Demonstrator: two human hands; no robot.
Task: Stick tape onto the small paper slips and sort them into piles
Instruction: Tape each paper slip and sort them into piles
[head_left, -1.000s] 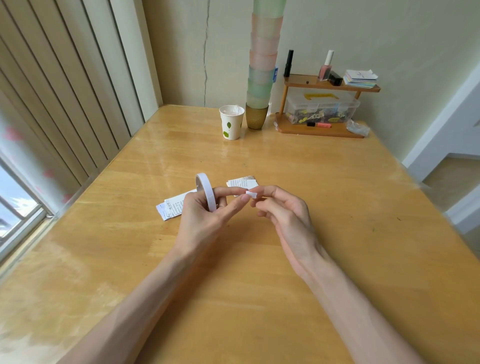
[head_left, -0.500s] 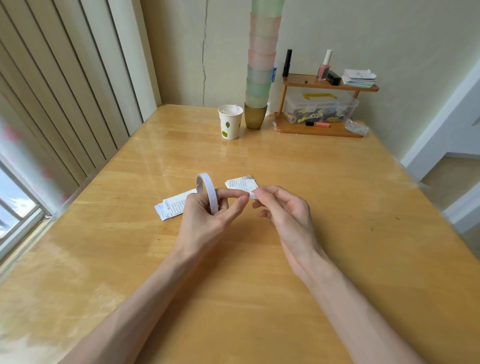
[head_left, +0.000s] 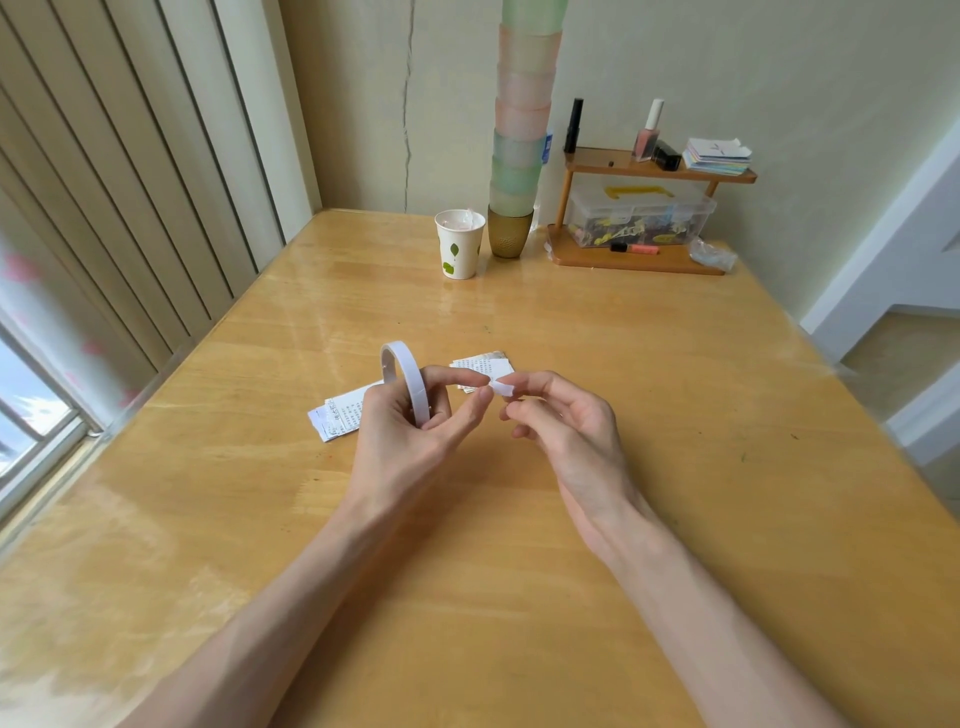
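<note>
Above the middle of the wooden table (head_left: 701, 395), both hands are raised close together.

Left hand (head_left: 405, 447): fingers curled round a thin white tape roll (head_left: 402, 374). The roll stands on edge, its upper arc clear of the fingers. We note one digit stretched out toward the other hand.

Right hand (head_left: 569, 436): thumb and forefinger pinch a short white tape piece (head_left: 502, 387); the other fingers are loosely curled. The tip of the outstretched left digit sits right at this piece. We cannot tell whether the piece is joined to the roll.

Paper slips: two groups, both lying flat on the table beyond the hands and apart from each other.
- left pile (head_left: 337, 418): printed slips, partly hidden behind the left hand.
- right pile (head_left: 483, 365): just past the fingertips of both hands.

Far edge of the table: we log a paper cup (head_left: 460, 249) with a leaf print, just beside a tall stack of tinted cups (head_left: 522, 135). To its right is a wooden shelf (head_left: 639, 262) with a clear plastic box (head_left: 641, 215) on its lower level. Vertical blinds (head_left: 130, 182) hang along the left.
</note>
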